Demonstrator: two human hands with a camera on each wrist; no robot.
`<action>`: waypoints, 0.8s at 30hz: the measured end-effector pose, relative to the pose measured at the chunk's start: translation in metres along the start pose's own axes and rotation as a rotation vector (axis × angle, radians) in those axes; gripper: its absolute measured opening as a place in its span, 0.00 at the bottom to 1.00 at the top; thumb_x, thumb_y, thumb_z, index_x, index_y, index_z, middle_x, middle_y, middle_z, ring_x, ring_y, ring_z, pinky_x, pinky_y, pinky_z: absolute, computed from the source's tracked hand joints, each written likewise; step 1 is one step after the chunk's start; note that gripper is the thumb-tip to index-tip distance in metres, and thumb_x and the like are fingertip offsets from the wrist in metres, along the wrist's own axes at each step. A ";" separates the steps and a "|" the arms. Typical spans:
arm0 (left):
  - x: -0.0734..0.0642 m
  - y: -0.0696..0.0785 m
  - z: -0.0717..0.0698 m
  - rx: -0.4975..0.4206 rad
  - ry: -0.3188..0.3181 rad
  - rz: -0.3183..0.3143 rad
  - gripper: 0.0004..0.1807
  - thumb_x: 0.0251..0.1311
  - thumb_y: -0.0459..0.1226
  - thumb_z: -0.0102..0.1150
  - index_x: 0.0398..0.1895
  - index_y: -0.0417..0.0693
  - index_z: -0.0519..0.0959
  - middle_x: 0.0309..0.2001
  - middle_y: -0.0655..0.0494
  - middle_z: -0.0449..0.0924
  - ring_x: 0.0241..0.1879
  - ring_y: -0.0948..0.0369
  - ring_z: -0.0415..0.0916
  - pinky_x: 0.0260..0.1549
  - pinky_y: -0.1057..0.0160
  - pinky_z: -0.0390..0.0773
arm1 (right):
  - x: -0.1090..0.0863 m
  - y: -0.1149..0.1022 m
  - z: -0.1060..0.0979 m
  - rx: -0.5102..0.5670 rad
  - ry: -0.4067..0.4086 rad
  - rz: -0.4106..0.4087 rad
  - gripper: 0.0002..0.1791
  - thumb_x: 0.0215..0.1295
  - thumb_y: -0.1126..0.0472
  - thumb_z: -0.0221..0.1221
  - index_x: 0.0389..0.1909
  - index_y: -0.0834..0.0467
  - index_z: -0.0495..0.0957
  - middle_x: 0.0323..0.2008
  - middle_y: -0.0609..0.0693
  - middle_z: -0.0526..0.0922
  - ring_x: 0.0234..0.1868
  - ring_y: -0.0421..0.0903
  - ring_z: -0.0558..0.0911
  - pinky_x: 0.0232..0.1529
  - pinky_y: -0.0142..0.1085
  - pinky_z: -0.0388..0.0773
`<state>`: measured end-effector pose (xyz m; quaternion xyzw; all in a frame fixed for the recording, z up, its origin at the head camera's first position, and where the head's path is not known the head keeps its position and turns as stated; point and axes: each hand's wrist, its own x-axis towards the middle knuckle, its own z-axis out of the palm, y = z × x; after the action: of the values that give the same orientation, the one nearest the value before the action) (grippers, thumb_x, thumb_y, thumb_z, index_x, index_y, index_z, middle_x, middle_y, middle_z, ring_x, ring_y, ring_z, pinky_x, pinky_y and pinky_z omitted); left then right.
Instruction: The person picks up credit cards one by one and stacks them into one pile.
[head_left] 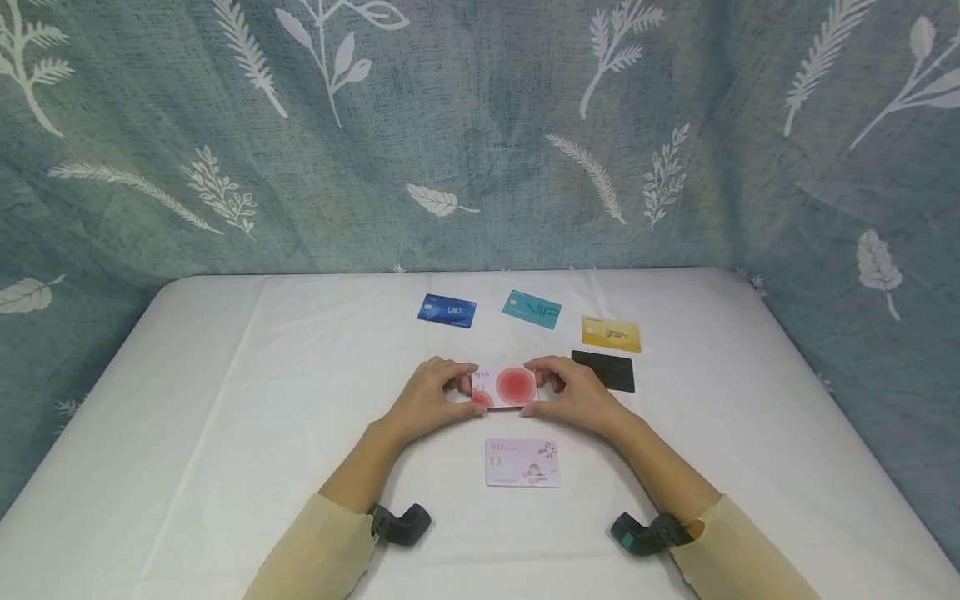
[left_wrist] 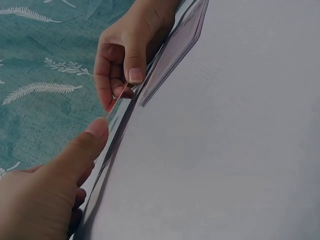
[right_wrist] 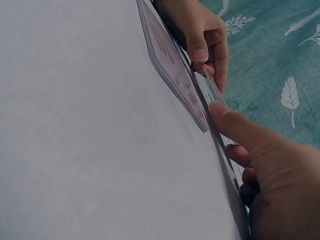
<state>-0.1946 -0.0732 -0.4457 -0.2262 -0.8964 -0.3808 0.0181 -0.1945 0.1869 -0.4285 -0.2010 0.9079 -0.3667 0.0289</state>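
- Holding a white card with red circles (head_left: 515, 387) between both hands, just beyond the lilac VIP card (head_left: 517, 475), long edges running left to right.
- Pinching the left end of that white card with the left hand (head_left: 431, 396), grip closed between thumb at the near edge and forefinger at the far edge; beyond the lilac VIP card and to its left.
- Pinching the opposite end in the same way with the right hand (head_left: 577, 396), grip closed by thumb and forefinger; beyond the lilac VIP card and to its right.
- Seen nearly edge-on in both wrist views; cannot tell whether touching the white-covered tabletop (head_left: 262, 417).
- Can see a chip and a blossom print on the face of the lilac VIP card, flat on the tabletop.
- Can see a blue VIP card (head_left: 447, 311) well beyond the lilac VIP card and to its left.
- Can see a teal VIP card (head_left: 532, 310) well beyond it too, almost straight out.
- Can see a yellow card (head_left: 611, 334) well beyond it and to its right, with a black card (head_left: 606, 372) on the same side, less far out.
- Wearing a left wrist device (head_left: 405, 525) and a right wrist device (head_left: 645, 535), to either side of the lilac VIP card, nearer the beige sleeves (head_left: 322, 550).
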 end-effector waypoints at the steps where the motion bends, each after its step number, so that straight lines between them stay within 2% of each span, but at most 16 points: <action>1: 0.000 0.000 0.000 -0.005 0.004 0.001 0.33 0.41 0.48 0.75 0.54 0.49 0.78 0.35 0.61 0.75 0.39 0.62 0.66 0.44 0.59 0.69 | -0.001 0.000 0.000 -0.003 -0.004 0.003 0.34 0.41 0.50 0.75 0.52 0.54 0.77 0.30 0.45 0.71 0.34 0.43 0.68 0.34 0.33 0.66; 8: -0.004 0.004 0.001 -0.030 -0.001 -0.014 0.33 0.41 0.49 0.75 0.53 0.50 0.79 0.33 0.63 0.73 0.38 0.63 0.66 0.43 0.60 0.68 | -0.004 -0.002 -0.002 -0.001 -0.021 0.027 0.34 0.40 0.48 0.75 0.51 0.53 0.77 0.31 0.45 0.72 0.35 0.43 0.69 0.35 0.33 0.67; 24: -0.016 0.013 0.005 -0.007 -0.031 0.014 0.32 0.41 0.50 0.74 0.53 0.49 0.79 0.33 0.63 0.72 0.37 0.63 0.64 0.43 0.60 0.66 | -0.022 -0.007 -0.003 0.018 -0.052 0.080 0.36 0.38 0.44 0.75 0.51 0.54 0.77 0.31 0.46 0.72 0.36 0.44 0.68 0.34 0.34 0.66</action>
<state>-0.1739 -0.0687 -0.4440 -0.2384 -0.8936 -0.3804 0.0062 -0.1720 0.1925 -0.4234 -0.1736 0.9108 -0.3681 0.0688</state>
